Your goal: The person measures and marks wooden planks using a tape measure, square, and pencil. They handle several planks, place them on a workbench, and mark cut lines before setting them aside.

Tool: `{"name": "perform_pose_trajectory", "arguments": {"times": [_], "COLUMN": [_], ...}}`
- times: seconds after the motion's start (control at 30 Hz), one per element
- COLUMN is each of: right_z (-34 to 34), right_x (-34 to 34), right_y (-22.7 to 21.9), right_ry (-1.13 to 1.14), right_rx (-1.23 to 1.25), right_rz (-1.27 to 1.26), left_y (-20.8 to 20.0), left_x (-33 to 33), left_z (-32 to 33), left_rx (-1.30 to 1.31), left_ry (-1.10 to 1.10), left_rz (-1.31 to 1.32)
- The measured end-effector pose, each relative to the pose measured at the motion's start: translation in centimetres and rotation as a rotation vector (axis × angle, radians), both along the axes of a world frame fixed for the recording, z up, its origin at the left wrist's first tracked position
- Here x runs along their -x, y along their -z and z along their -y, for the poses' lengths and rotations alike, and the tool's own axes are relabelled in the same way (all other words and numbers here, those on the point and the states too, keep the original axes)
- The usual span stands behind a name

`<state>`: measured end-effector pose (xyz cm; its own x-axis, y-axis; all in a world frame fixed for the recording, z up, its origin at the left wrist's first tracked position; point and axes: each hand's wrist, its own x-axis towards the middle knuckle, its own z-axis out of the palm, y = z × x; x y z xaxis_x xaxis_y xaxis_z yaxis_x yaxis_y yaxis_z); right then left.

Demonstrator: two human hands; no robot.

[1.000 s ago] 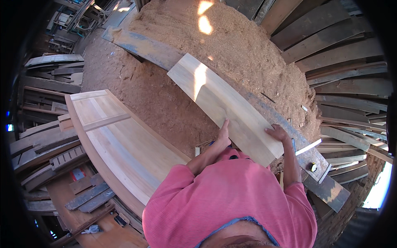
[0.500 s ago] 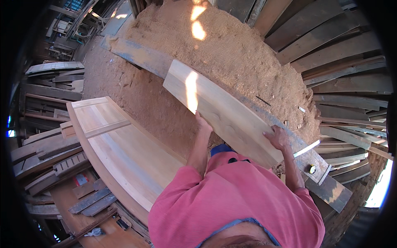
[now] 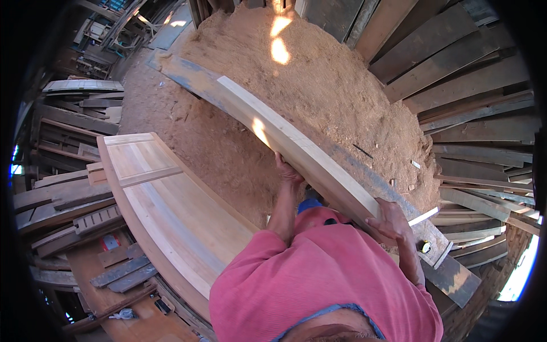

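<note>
A long pale wooden board [image 3: 307, 149] is tipped up on its edge above the narrow work plank, its thick side facing up. My left hand [image 3: 288, 169] grips its lower edge near the middle, fingers partly behind the wood. At the near right end, my right hand [image 3: 392, 221] is closed round the board's corner. The board runs from far left to near right, with a patch of sunlight on its face. Beneath it lies the worn bluish work plank [image 3: 191, 77], partly hidden by the board.
To my left a panelled wooden door [image 3: 171, 196] lies on a support. A small round yellow-and-black tape measure [image 3: 425, 247] and a white strip [image 3: 424, 216] rest at the plank's right end. Sawdust [image 3: 319, 74] heaps beyond. Timber stacks [image 3: 473, 119] stand along the right.
The board has turned from lying with its broad face up to standing tilted on edge. Both hands have stayed on it, and the right has shifted round its end.
</note>
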<state>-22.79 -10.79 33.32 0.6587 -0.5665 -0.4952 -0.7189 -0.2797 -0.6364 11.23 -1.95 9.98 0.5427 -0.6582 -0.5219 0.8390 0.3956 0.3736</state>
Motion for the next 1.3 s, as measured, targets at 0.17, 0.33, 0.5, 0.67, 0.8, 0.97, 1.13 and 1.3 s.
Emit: {"name": "perform_pose_trajectory", "arguments": {"times": [0.17,0.33,0.5,0.67,0.8,0.97,1.13,1.3], "right_z": [2.0,3.2,3.2,5.3,9.3,9.5,2.9,-3.1], "right_x": [-1.2,-4.2,-2.8,-1.2,5.6,17.8,26.2,29.3], "right_y": [1.9,10.4,15.4,16.8,18.7,24.1,30.0,33.3], "right_ry": [-0.01,-0.077,-0.021,-0.033,0.877,1.248,1.117,1.216], "right_rx": [0.053,0.233,0.216,0.12,-0.727,-0.225,0.024,0.0], "right_rz": [-0.056,-0.206,-0.22,0.006,0.804,0.412,-0.161,-0.366], "left_y": [3.1,3.1,0.3,2.2,4.7,4.6,3.8,4.2], "left_x": [-1.6,-3.3,-2.0,-1.2,-3.0,-3.0,-3.1,-3.3], "left_z": [3.6,7.3,8.0,7.9,7.5,7.4,7.5,7.2], "left_rx": [-0.198,-0.404,-0.662,-0.766,-0.704,-0.6,-0.597,-0.567], "left_ry": [0.112,0.113,0.257,0.276,0.36,0.298,0.296,0.273], "left_rz": [0.152,0.269,0.597,0.804,0.747,0.799,0.719,0.56]}}
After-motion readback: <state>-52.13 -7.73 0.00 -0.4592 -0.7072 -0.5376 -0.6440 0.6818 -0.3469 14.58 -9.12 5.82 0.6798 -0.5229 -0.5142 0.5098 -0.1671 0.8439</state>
